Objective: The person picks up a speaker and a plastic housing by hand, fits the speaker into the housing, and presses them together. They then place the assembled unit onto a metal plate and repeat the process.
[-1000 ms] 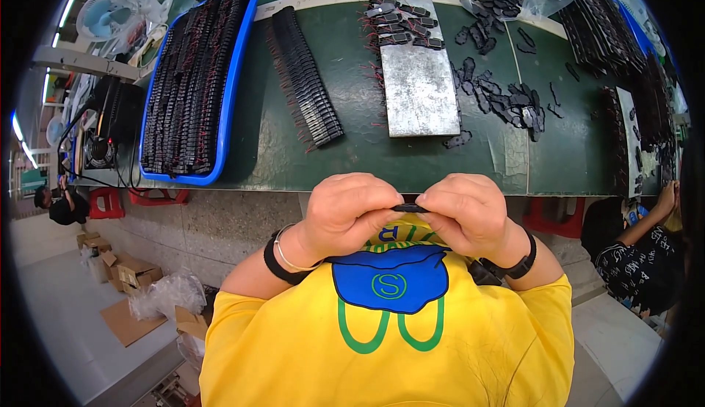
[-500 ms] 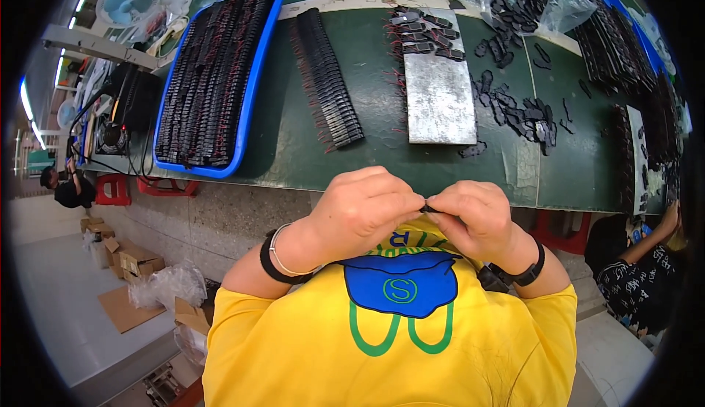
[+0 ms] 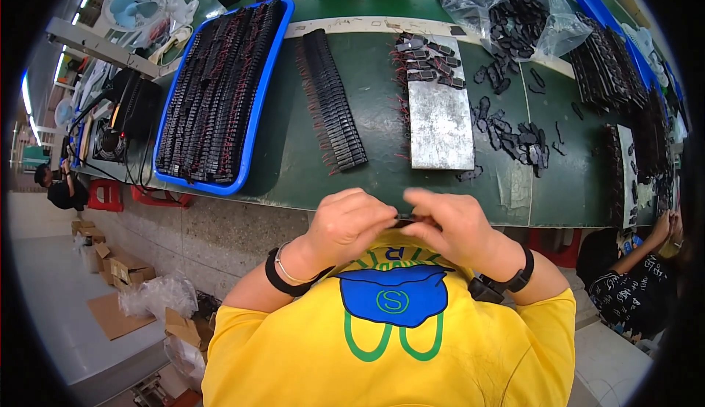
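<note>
My left hand [image 3: 351, 222] is held in front of my chest at the table's near edge, its fingers closed in a pinch. A small black piece [image 3: 399, 223] pokes out at its fingertips; most of it is hidden, so its kind is unclear. Facing it, my right hand [image 3: 449, 220] has its thumb and forefinger apart, the forefinger a little blurred, with the thumb tip close to the piece. Beyond my hands lies a metal plate [image 3: 442, 139], carrying small black parts with red wires [image 3: 433, 60] at its far end. Loose black pieces [image 3: 518, 139] are scattered right of it.
A blue tray [image 3: 246, 165] packed with rows of black wired parts stands at left. Another row of them [image 3: 334, 106] lies on the green table [image 3: 382, 176]. A clear bag [image 3: 562, 29] spills black pieces at far right. A co-worker's hand [image 3: 663, 227] is at the right edge.
My right thumb and forefinger have parted and moved slightly away from my left fingertips. Both hands sit a little lower in the picture, as the whole view has shifted.
</note>
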A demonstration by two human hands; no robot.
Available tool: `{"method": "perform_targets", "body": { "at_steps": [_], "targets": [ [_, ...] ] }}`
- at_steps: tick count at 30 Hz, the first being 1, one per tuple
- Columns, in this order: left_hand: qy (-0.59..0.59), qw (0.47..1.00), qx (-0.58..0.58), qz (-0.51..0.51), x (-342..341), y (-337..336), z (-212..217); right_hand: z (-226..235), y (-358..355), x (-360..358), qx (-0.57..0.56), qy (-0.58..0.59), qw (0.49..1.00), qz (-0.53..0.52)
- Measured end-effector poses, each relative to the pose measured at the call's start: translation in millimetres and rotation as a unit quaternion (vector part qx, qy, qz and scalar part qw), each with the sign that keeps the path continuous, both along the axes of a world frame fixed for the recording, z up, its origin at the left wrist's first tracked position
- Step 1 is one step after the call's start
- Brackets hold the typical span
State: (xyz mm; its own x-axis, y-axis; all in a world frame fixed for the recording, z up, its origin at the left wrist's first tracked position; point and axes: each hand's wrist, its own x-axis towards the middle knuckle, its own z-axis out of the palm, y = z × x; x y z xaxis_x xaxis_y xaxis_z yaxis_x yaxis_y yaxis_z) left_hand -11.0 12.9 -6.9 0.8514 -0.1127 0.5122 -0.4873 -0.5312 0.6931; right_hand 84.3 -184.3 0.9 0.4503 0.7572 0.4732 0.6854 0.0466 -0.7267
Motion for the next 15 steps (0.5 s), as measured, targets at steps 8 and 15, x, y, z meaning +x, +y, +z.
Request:
{"method": "perform_targets", "body": {
  "at_steps": [8,15],
  "targets": [
    [-0.041,0.974,0.104,0.199,3.3,25.4,-6.0,52.8,-6.4,79.1,-0.104,-0.034,0.982,-0.155],
    [-0.016,0.964,0.117,0.238,6.9,26.3,-12.8,56.1,25.9,161.4,-0.129,-0.104,0.977,-0.133]
  ]
}}
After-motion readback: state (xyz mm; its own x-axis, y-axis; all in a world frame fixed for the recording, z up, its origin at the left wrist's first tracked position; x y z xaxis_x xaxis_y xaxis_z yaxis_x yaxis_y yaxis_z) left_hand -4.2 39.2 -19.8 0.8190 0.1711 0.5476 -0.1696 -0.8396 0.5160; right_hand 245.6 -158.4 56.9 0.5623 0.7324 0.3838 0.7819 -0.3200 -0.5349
